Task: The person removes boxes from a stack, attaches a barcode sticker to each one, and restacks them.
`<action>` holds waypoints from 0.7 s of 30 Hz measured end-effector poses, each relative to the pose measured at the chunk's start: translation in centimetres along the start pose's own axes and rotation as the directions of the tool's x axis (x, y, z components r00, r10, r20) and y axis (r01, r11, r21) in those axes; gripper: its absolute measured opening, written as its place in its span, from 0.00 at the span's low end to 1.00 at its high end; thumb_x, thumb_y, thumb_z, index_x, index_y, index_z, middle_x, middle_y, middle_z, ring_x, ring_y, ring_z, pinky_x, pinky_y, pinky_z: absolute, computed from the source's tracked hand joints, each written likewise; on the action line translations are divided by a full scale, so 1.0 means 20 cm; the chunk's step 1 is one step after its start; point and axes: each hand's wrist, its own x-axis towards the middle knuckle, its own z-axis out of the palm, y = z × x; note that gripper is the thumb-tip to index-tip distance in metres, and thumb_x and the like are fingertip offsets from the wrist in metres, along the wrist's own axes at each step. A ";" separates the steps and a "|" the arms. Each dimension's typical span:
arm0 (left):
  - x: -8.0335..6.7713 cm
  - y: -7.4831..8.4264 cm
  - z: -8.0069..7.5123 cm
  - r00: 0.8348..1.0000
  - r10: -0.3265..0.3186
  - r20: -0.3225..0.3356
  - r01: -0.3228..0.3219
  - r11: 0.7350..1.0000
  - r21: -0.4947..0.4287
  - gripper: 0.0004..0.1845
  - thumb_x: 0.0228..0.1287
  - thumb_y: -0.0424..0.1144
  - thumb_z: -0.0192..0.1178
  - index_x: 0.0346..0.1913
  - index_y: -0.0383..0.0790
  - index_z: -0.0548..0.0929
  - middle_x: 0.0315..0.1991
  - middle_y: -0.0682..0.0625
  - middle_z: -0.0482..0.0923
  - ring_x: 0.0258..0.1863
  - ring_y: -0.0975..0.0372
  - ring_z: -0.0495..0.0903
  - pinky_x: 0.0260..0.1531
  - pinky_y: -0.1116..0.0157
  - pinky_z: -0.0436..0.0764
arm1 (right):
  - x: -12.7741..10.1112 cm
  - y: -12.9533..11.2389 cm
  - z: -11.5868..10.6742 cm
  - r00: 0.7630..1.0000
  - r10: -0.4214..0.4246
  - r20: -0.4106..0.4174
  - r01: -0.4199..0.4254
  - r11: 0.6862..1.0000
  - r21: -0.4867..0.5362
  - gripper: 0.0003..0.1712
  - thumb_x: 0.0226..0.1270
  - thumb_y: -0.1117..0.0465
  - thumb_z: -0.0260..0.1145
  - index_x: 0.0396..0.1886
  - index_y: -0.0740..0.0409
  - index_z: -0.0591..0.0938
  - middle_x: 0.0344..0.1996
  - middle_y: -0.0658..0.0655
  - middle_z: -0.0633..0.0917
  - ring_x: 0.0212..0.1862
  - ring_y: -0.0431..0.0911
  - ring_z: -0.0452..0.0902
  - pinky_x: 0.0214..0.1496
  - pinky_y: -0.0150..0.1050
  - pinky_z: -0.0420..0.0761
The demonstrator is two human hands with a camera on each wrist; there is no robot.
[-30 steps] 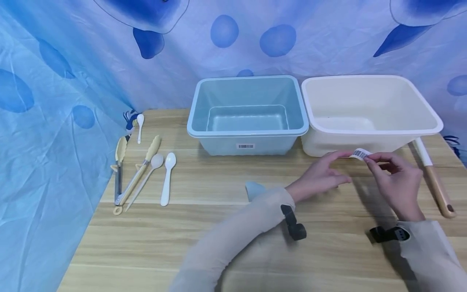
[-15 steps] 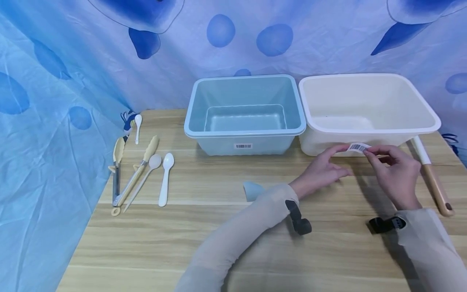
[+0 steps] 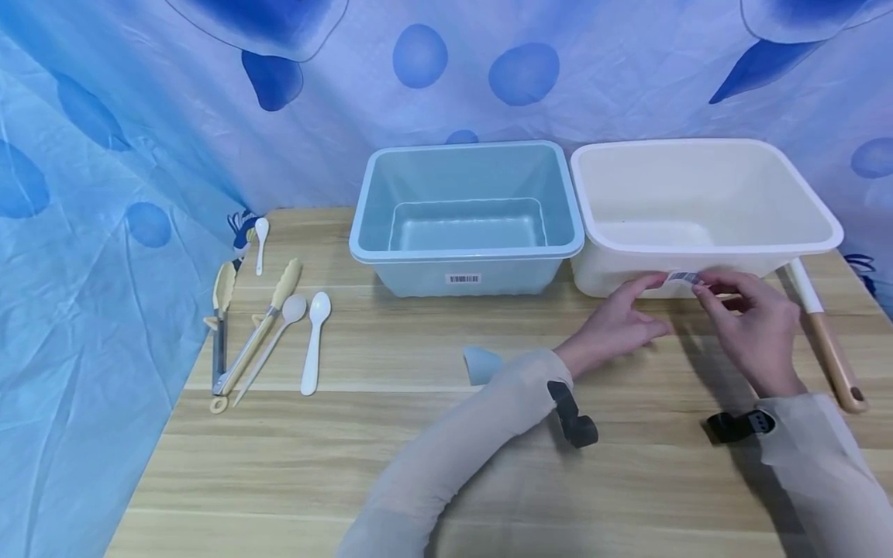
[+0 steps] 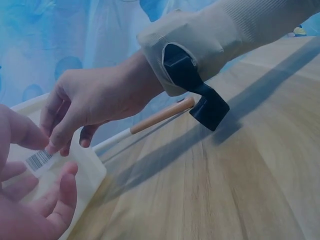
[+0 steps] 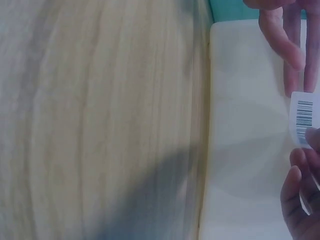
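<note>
Barcode sticker [image 4: 38, 160] bars read clearly only in wrist views.

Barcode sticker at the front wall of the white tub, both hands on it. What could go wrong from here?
1. The right hand pinches one end of the barcode sticker, and the left hand has only fingertips at the other end; it may crease or go on crooked against the white tub.
2. Nothing visibly braces the tub, so finger pressure could slide it back or against the blue tub beside it.
3. The wooden-handled utensil lies by the right wrist and could get knocked.
</note>
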 end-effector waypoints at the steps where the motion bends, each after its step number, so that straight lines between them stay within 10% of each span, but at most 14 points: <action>1: 0.00 0.00 0.00 1.000 0.001 -0.002 -0.001 1.000 0.004 0.39 0.59 0.30 0.64 0.70 0.61 0.64 0.68 0.68 0.65 0.30 0.59 0.84 0.17 0.73 0.74 | 0.00 0.00 0.00 1.000 -0.004 0.007 0.004 1.000 -0.006 0.11 0.58 0.70 0.70 0.42 0.67 0.85 0.41 0.50 0.88 0.39 0.14 0.72 0.38 0.09 0.69; 4: 0.00 0.00 0.01 1.000 0.006 -0.007 -0.006 1.000 0.016 0.39 0.59 0.29 0.63 0.71 0.59 0.64 0.68 0.67 0.64 0.32 0.63 0.84 0.21 0.73 0.76 | 0.00 -0.01 0.00 1.000 -0.020 0.021 0.020 1.000 -0.024 0.12 0.57 0.71 0.70 0.42 0.68 0.85 0.40 0.69 0.86 0.38 0.12 0.70 0.37 0.08 0.67; 13: -0.01 0.00 0.01 0.998 0.004 -0.059 -0.002 1.000 0.019 0.38 0.56 0.27 0.63 0.70 0.55 0.66 0.68 0.64 0.66 0.31 0.71 0.81 0.30 0.75 0.79 | 0.01 -0.03 -0.01 0.998 -0.043 0.037 0.046 0.992 -0.113 0.09 0.61 0.69 0.67 0.41 0.69 0.85 0.38 0.69 0.87 0.33 0.06 0.62 0.34 0.06 0.61; 18: -0.02 0.01 0.01 0.994 0.013 -0.111 -0.008 0.999 0.047 0.34 0.56 0.27 0.64 0.66 0.52 0.71 0.65 0.59 0.72 0.30 0.68 0.82 0.32 0.77 0.78 | 0.00 -0.03 -0.02 0.997 0.035 0.067 -0.030 0.996 -0.086 0.09 0.62 0.67 0.66 0.41 0.67 0.85 0.37 0.59 0.88 0.30 0.09 0.65 0.33 0.07 0.64; 21: -0.01 0.02 0.01 0.995 0.033 -0.099 -0.024 0.995 0.095 0.33 0.56 0.27 0.64 0.65 0.53 0.72 0.61 0.58 0.75 0.28 0.68 0.81 0.30 0.76 0.78 | -0.01 -0.03 -0.01 0.977 0.171 0.131 -0.186 0.976 0.117 0.10 0.64 0.67 0.65 0.42 0.69 0.84 0.33 0.46 0.86 0.29 0.19 0.74 0.28 0.13 0.73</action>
